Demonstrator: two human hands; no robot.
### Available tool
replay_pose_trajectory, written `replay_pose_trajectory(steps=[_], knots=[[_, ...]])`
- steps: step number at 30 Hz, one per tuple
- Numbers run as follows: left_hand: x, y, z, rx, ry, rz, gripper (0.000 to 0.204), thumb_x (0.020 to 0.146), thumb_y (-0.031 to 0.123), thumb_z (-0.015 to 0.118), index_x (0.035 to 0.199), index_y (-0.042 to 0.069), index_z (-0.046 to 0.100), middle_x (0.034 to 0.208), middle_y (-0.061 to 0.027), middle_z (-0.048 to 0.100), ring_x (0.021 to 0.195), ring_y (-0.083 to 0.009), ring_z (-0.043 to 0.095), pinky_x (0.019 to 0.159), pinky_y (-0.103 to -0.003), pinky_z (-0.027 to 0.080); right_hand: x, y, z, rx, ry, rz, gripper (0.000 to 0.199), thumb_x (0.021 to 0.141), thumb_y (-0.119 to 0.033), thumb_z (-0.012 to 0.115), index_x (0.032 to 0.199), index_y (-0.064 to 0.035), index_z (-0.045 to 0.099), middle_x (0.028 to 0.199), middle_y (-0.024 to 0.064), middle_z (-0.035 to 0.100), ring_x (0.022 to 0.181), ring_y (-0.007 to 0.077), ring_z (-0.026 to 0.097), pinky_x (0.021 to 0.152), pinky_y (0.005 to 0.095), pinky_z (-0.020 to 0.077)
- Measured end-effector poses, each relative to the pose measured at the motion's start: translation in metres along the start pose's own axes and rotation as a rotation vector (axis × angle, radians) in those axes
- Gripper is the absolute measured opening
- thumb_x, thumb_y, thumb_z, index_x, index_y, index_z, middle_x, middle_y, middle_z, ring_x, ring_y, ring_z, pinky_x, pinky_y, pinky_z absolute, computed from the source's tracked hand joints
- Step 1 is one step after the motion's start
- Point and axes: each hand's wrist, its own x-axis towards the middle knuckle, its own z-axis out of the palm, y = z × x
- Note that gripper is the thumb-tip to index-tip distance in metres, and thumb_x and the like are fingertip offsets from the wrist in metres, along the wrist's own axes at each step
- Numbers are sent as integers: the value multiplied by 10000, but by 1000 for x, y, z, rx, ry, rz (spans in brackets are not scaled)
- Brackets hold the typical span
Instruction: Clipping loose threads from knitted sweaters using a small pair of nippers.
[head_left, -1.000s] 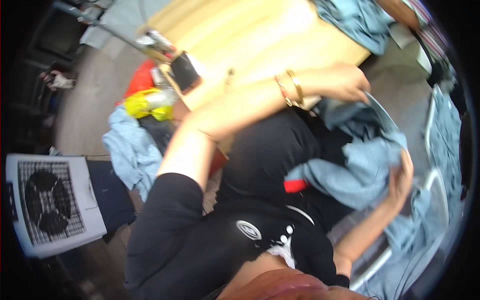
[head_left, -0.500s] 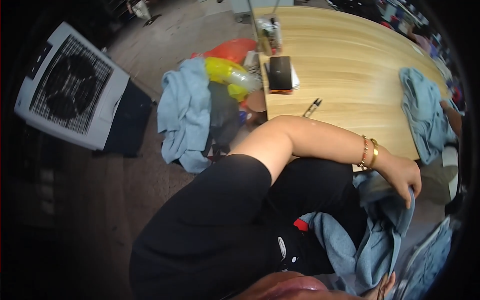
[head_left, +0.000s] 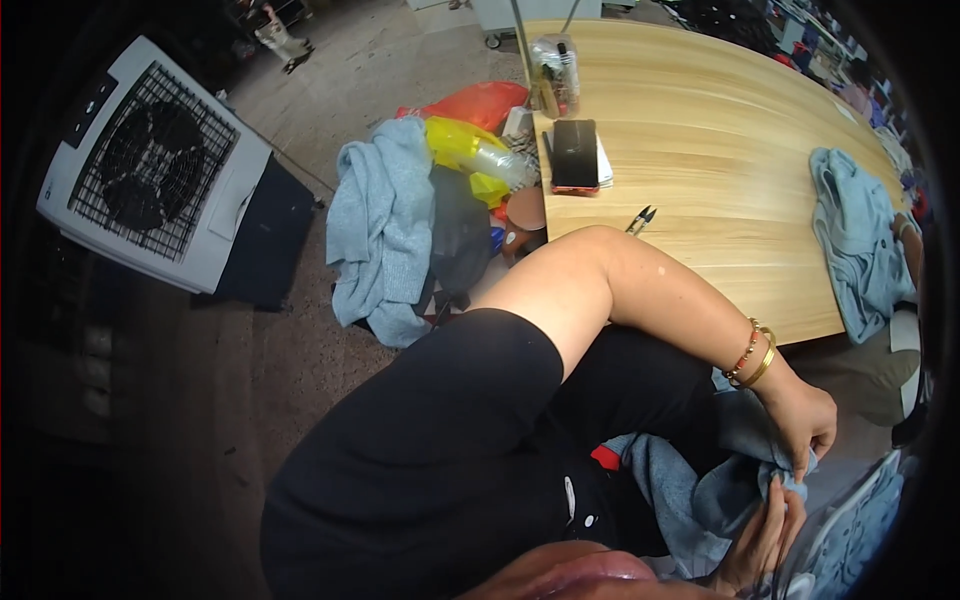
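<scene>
A light blue knit garment (head_left: 668, 488) lies across my lap, bunched up toward the right. My left hand (head_left: 803, 418), with bracelets at its wrist, reaches over from above and pinches the gathered cloth between fingertips. Close below, my right hand (head_left: 768, 535) presses its fingers to the same fold from the other side. The two hands almost meet there, and whatever lies inside the fold is hidden. Part of the garment disappears behind my left forearm.
A wooden table (head_left: 700, 130) bears thread snips (head_left: 641, 220), a black wallet-like item (head_left: 574, 155) and a container of tools (head_left: 556, 75). Another person's hand (head_left: 908, 243) is by a blue garment (head_left: 858, 225). Left: more knitwear (head_left: 380, 230), bags and an air cooler (head_left: 150, 165).
My left hand has moved slightly down, and my right hand has come up to meet it at the garment. The cloth that hung between them is now bunched together.
</scene>
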Motion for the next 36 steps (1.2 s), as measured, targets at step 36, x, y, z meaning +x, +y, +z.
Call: replay_pose_trajectory(steps=[36], knots=[[-22,0,-6,188,-78,-7,538,669,372,807,992,-20,631,854,-165,651,819,-304,640,699,-383,500,2,29,41,116,214,241,269,833,117,570,1090,58,626,958,163,584,867,282,600,789,345,484]])
